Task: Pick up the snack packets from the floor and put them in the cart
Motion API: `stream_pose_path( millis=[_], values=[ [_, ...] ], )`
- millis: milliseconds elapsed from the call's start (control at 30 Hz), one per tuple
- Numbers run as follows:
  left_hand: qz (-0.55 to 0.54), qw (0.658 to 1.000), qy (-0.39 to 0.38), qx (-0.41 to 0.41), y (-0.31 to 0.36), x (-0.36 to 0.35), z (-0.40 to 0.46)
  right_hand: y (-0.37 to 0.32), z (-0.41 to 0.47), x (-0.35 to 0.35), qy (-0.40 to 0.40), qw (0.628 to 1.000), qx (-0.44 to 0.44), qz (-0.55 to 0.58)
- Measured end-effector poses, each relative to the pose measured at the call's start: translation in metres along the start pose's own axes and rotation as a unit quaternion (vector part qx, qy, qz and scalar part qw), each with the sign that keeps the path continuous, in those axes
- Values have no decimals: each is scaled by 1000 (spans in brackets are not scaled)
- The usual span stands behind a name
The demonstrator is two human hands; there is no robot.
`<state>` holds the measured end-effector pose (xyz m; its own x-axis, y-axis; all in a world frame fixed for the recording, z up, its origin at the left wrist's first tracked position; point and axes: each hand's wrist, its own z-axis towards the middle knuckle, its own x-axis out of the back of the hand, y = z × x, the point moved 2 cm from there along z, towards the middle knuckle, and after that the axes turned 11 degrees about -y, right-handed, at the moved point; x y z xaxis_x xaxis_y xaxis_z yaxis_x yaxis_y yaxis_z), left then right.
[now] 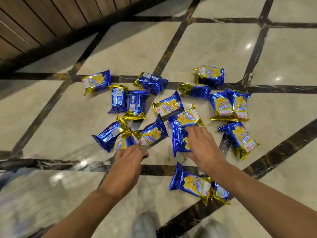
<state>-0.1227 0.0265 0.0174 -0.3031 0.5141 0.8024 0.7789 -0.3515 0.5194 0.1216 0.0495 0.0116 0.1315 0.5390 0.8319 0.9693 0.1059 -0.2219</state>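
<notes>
Several blue-and-gold snack packets lie scattered on the marble floor (140,48). My left hand (127,163) curls its fingers round the near end of one packet (122,143) in the left part of the pile. My right hand (204,146) reaches forward with fingers fairly straight and rests on a blue packet (180,140); its fingertips touch the packet just beyond (187,117). Two more packets (192,183) lie close to me under my right forearm. No cart is in view.
A wooden slatted wall (34,23) with a dark base runs across the top left. My two light shoes (144,225) show at the bottom edge. Dark stone bands cross the pale floor tiles. A blurred bluish shape (8,177) sits at the left edge.
</notes>
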Motion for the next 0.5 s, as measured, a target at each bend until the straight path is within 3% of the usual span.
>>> stream_pose_path(
  millis=[167,300,500],
  values=[
    [36,998,32,-30,76,124,-55,-65,-79,119,1,1000,-5,29],
    [73,996,38,-34,144,269,-128,-142,-158,258,37,999,14,10],
    [169,982,87,22,245,487,-260,-273,-265,454,61,994,87,-39]
  ],
)
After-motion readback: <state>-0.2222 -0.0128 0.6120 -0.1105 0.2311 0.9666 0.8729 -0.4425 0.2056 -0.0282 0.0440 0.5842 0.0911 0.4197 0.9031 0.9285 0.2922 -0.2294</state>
